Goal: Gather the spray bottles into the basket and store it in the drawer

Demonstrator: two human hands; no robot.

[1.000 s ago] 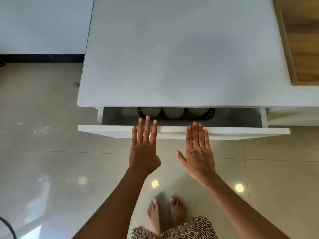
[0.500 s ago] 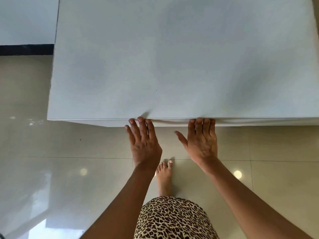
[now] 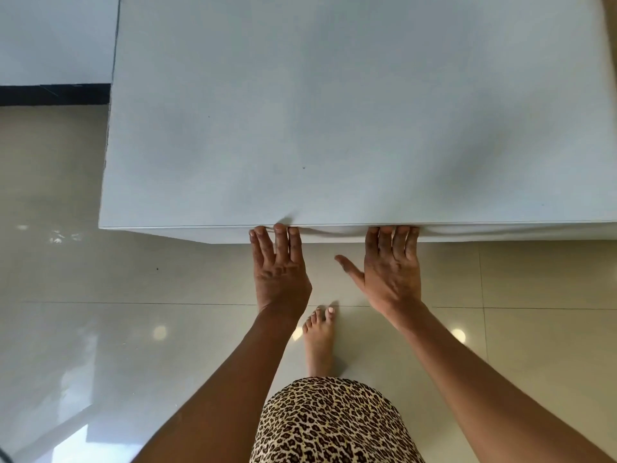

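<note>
the drawer is closed, its white front showing as a thin strip under the edge of the cabinet top. both hands lie flat against that front, fingers straight and held close together. the left hand presses near the middle. the right hand presses just beside it, thumb stuck out to the side. basket and bottles are out of sight. a bare foot stands on the glossy floor below.
</note>
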